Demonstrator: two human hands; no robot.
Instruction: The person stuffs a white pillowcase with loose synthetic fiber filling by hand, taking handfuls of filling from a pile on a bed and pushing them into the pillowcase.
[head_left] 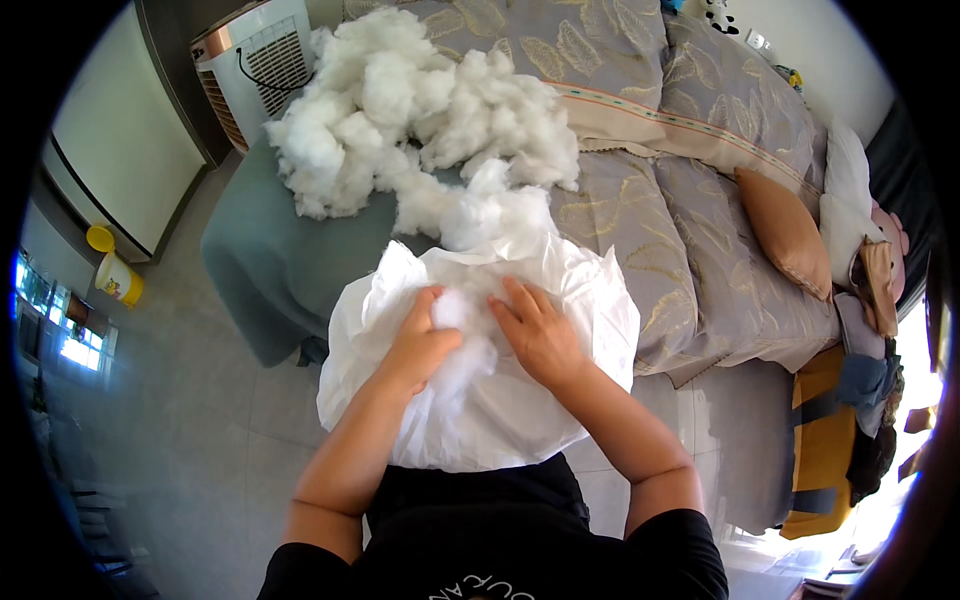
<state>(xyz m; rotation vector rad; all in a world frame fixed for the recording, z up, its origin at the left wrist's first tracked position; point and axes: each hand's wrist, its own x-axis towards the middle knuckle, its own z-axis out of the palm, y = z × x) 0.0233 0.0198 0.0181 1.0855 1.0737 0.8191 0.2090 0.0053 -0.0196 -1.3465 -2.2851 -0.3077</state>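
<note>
A white cloth cushion cover or bag point(590, 330) lies spread in front of my body, against the bed edge. White fluffy fibre stuffing point(466, 365) shows in its middle, between my hands. My left hand point(424, 345) is curled round part of this fluff, thumb and forefinger at its edge; the other fingers are partly hidden. Fingers spread, my right hand point(536, 328) rests over the cloth and fluff at the right. Just past the cover's far edge, a big loose heap of the same stuffing point(370, 110) reaches back over the bed.
A grey patterned bedspread point(620, 220) and a teal cloth point(265, 250) cover the bed. An orange-brown pillow point(785, 232) lies at its right. At the far left stand an air cooler point(255, 65) and a yellow-and-white bucket point(118, 280). Clothes point(870, 380) are piled at the right.
</note>
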